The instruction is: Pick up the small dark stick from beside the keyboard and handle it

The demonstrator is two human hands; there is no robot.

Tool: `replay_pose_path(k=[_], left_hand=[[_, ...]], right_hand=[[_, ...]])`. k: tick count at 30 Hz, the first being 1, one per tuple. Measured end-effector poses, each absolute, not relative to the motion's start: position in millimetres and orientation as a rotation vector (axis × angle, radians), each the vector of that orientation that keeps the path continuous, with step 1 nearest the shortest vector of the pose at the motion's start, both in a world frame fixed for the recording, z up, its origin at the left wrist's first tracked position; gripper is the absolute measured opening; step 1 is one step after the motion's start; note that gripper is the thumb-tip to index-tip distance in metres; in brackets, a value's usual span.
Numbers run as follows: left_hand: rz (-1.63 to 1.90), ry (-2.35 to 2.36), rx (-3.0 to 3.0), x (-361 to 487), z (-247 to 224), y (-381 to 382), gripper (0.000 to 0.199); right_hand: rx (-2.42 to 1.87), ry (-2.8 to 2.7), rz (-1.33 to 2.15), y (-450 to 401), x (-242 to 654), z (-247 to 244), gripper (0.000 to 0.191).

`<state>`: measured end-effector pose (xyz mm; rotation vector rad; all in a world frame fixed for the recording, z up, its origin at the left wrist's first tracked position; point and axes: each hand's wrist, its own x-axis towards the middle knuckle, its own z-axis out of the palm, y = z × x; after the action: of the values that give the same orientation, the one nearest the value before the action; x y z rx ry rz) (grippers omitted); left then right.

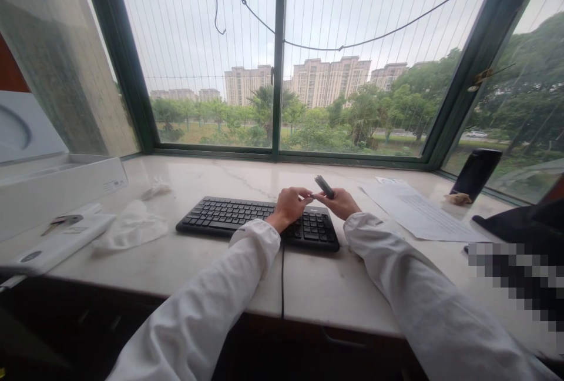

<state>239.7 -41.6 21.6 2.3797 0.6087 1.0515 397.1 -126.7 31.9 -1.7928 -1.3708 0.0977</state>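
Note:
A black keyboard (229,213) lies on the pale stone sill, its cable running toward the front edge. Over its right half, my left hand (291,206) is closed in a pinch; what its fingertips hold is too small to make out. My right hand (342,203) is just right of it, closed around a short dark brush-like tool (325,186) that tilts up to the left. The fingertips of both hands meet, or nearly meet, above the keyboard's upper right part. My right sleeve passes beside the keyboard's right end.
Crumpled white tissue (136,225), a white device (61,243) with keys (64,222) on it, and an open white box (66,184) are at left. Printed paper (418,210), an upright black phone-like object (476,175) and black fabric (524,222) lie right. Windows stand behind.

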Motion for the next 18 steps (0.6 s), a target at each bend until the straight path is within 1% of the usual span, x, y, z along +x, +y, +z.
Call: replay_pose_path(k=[4, 7, 13, 18], left_hand=[[1.097, 0.559, 2.446, 235.9, 23.9, -44.6, 0.020], [1.096, 0.576, 2.518, 232.3, 27.3, -45.7, 0.018], [1.057, 0.713, 2.699, 223.1, 28.6, -32.5, 0.015], [0.921, 0.927, 2.717, 219.9, 29.7, -9.0, 0.017]], right_hand=[[-1.707, -1.376, 0.238, -124.5, 395.7, 32.0, 0.029], [-1.715, -1.330, 0.267, -123.7, 395.1, 34.7, 0.028], [-1.892, -1.179, 0.075, -131.5, 402.0, 48.1, 0.033], [-2.169, -1.294, -0.137, -140.1, 406.1, 52.1, 0.031]])
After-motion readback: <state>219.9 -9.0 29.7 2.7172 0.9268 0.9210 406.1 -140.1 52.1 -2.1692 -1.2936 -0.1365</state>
